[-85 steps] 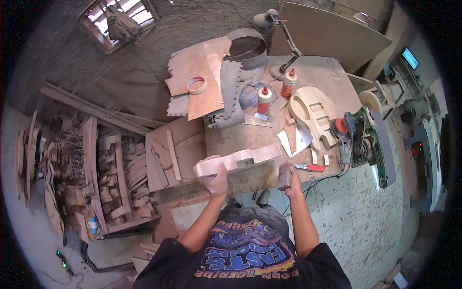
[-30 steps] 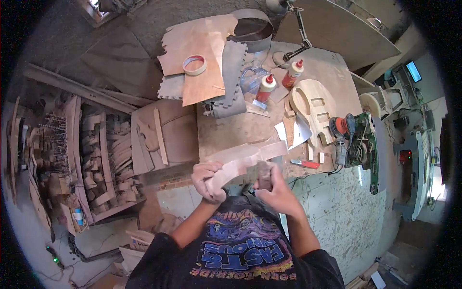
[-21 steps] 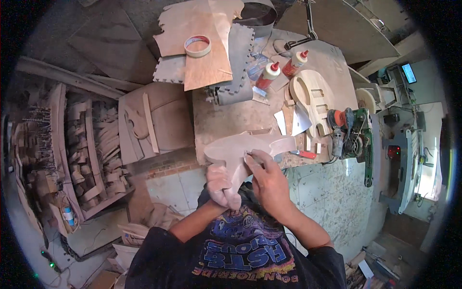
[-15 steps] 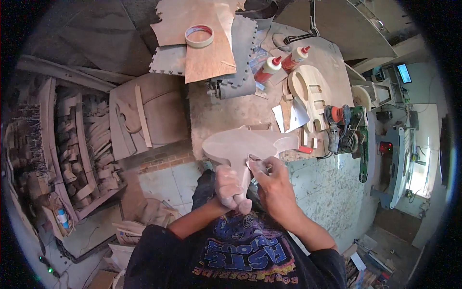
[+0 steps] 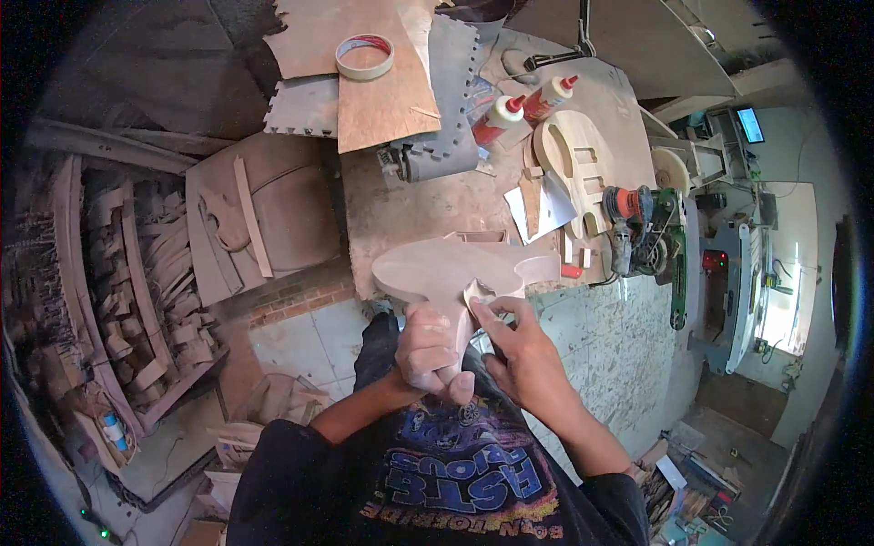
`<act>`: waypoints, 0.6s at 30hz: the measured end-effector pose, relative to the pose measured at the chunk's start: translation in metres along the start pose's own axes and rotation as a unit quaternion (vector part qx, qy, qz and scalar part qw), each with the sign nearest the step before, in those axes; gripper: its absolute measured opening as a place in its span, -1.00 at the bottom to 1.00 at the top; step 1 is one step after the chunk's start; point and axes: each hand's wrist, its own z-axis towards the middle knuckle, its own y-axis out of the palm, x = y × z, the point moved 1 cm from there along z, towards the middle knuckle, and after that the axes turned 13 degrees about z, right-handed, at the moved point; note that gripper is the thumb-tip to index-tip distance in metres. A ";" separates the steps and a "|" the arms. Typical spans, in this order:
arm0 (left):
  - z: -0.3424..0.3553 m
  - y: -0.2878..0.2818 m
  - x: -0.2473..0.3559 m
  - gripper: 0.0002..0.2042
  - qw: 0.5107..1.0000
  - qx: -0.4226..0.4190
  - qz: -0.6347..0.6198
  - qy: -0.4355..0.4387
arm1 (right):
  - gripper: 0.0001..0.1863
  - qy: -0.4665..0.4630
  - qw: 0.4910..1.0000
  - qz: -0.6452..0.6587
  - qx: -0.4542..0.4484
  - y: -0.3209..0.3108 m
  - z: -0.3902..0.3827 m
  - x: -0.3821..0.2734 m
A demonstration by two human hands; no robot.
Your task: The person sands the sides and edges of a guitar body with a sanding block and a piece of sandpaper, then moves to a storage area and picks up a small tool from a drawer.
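Observation:
My left hand (image 5: 428, 355), fingers wrapped, grips the narrow lower arm of a pale, curved wooden piece (image 5: 428, 268) shaped like a guitar body, held over the bench's front edge. My right hand (image 5: 514, 350) pinches a small folded pale piece (image 5: 473, 296), perhaps sandpaper, against the wood's inner curve. Behind, on the workbench (image 5: 382, 209), lie a cream guitar body (image 5: 569, 155) with cut pockets, white paper (image 5: 555, 205) and a red-handled tool (image 5: 571, 270).
Two glue bottles (image 5: 498, 120) stand behind, beside stacked boards and mats with a tape roll (image 5: 364, 56). An orange-topped sander (image 5: 626, 202) and green machine (image 5: 672, 273) sit at right. Racks of wood offcuts (image 5: 127, 300) line the left. Tiled floor (image 5: 601, 355) lies below.
The wooden piece has turned from edge-on to face up. The brown block in my right hand has given way to a small pale piece at the curve. My view has tipped downward.

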 end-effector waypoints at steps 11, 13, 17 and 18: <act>0.002 -0.012 -0.010 -0.79 0.998 -0.053 -0.027 0.020 | -0.23 0.017 0.991 0.132 -0.029 0.008 -0.005 0.016; 0.001 -0.013 -0.011 -0.78 0.997 -0.061 -0.030 0.022 | -0.21 0.011 0.988 0.153 -0.001 0.020 -0.009 0.024; -0.003 -0.013 -0.006 -0.78 0.997 -0.062 -0.039 0.028 | -0.22 -0.072 0.965 0.247 -0.039 0.035 -0.020 -0.006; -0.004 -0.013 -0.005 -0.78 0.997 -0.062 -0.040 0.029 | -0.23 -0.092 0.958 0.270 -0.011 0.035 -0.018 -0.019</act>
